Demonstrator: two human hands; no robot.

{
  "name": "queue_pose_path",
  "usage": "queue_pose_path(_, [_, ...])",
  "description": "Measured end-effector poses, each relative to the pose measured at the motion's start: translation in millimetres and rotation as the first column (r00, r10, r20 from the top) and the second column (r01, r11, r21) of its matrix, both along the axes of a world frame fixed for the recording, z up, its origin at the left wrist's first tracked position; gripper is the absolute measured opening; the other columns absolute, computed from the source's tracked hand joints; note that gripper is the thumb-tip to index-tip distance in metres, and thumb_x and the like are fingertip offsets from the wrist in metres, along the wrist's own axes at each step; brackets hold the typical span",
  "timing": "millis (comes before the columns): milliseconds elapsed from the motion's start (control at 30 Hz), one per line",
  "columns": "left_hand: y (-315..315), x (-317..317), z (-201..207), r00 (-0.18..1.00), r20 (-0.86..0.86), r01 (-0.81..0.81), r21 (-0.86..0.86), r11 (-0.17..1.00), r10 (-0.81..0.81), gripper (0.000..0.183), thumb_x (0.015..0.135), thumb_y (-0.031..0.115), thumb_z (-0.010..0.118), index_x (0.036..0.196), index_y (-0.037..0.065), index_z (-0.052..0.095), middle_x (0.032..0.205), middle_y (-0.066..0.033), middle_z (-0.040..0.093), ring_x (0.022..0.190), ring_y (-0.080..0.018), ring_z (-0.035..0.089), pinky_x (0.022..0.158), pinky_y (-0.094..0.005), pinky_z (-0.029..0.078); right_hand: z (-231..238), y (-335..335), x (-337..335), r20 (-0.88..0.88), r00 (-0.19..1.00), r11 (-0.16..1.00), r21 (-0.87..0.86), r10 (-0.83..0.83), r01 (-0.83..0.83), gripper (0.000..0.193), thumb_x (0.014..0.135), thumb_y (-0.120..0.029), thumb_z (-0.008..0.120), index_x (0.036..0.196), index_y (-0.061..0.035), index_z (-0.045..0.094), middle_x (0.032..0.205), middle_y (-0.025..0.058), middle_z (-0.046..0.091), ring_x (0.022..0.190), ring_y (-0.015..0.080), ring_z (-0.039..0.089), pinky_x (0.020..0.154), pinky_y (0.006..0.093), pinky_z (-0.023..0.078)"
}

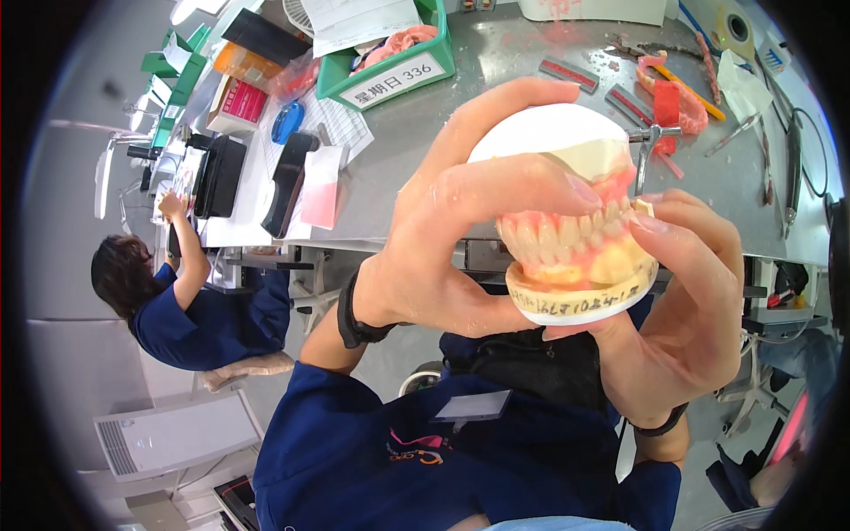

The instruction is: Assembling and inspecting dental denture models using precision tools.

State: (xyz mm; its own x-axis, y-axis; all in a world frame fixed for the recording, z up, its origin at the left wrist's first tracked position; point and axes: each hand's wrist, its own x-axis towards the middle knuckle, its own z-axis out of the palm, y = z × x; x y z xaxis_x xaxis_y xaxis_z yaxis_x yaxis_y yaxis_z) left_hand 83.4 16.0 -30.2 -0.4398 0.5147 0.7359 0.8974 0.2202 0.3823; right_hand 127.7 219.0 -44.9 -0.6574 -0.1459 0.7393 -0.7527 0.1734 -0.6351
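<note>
Close in front of me, both hands hold a dental model (553, 241) with upper and lower teeth set in pink wax. Its upper part is white plaster, its lower base cream and white with handwriting. A metal articulator pin (652, 142) juts out at its right side. My left hand (434, 234) wraps round the left side, one finger over the top, another across the upper gum and the thumb at the base. My right hand (682, 305) grips the right side, fingertips at the back teeth and thumb under the base. The upper and lower teeth appear to meet.
On the grey metal bench (398, 168) stands a green bin (443, 66) with papers and pink material. Pink wax pieces (686, 106), red-and-grey strips (571, 73) and slim hand tools (766, 159) lie at the right. A seated co-worker (195, 310) works at the left.
</note>
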Motion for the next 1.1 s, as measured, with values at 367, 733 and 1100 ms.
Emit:
queue_pose_path(367, [-2.0,4.7,-9.7,0.969,0.195,-0.183,0.154,0.971,0.152,0.053,0.058,0.005,0.086,0.108,0.005,0.069,0.127,-0.0272,0.056,0.113,-0.0350,0.061,0.092,-0.0395,0.052,1.6,46.1,-44.5,0.358,0.928,0.994,0.011,-0.102,0.105,0.023,0.087,-0.003,0.070,0.107,0.0051,0.065,0.101,0.0096,0.069,0.093,0.0150,0.064,0.083,0.0283,0.050])
queue_pose_path(733, [-13.7,-19.7,-0.1,0.979,0.183,-0.069,-0.098,0.993,0.086,0.081,0.059,0.008,0.085,0.131,0.002,0.049,0.135,-0.0260,0.052,0.125,-0.0331,0.054,0.105,-0.0409,0.042,-0.1,138.0,-131.3,-0.112,0.966,0.483,0.849,-0.232,0.214,0.027,0.072,0.010,0.061,0.097,0.0002,0.058,0.096,0.0134,0.061,0.089,0.0345,0.059,0.079,0.0418,0.047])
queue_pose_path(1100, [-22.9,-25.8,-7.5,0.958,0.248,-0.126,-0.089,0.988,0.144,0.092,0.056,0.014,0.092,0.136,-0.001,0.047,0.132,-0.0172,0.058,0.122,-0.0267,0.057,0.104,-0.0376,0.043,13.1,126.7,-122.1,-0.214,0.941,0.633,0.698,-0.263,0.336,0.011,0.083,0.007,0.061,0.089,0.0005,0.054,0.081,0.0101,0.057,0.079,0.0229,0.063,0.072,0.0343,0.049])
